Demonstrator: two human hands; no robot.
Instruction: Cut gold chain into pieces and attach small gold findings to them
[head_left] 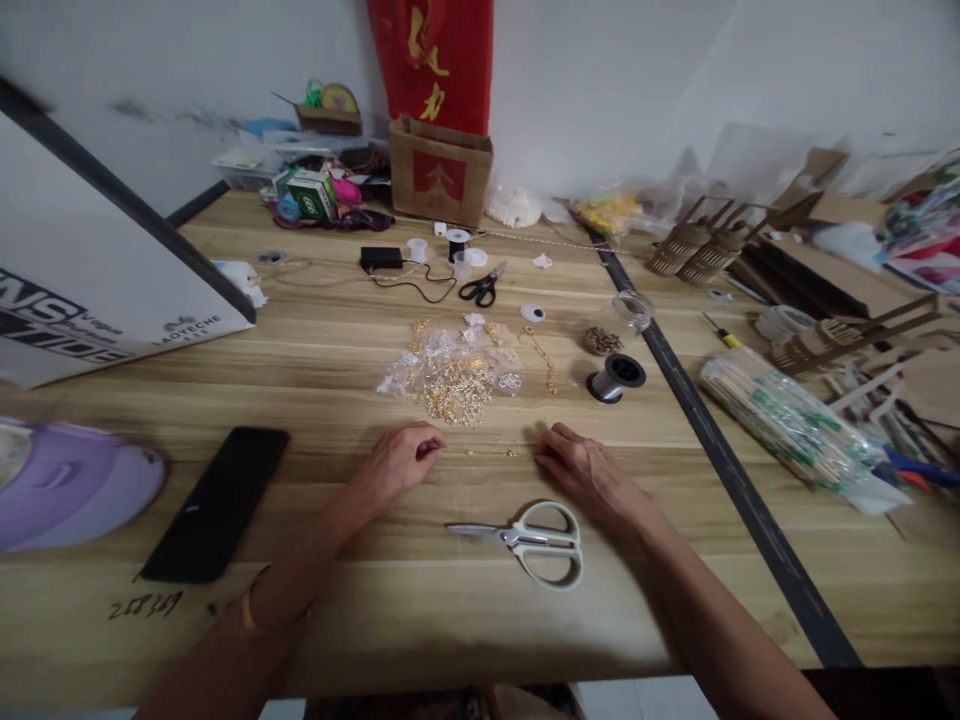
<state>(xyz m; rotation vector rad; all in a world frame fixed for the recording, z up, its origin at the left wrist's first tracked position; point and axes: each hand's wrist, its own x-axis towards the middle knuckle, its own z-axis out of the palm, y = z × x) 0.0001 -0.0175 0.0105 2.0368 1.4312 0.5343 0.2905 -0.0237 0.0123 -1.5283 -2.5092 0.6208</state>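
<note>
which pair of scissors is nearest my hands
The pale-handled scissors, beside your right hand on the chain; the black-handled scissors lie far back by the paper bag.

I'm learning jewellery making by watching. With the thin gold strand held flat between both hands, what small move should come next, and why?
Probably the right hand should release its end and take the scissors: the gold strand lies straight on the table, pinched by the left hand, and the scissors' handles lie beside the right hand.
</note>
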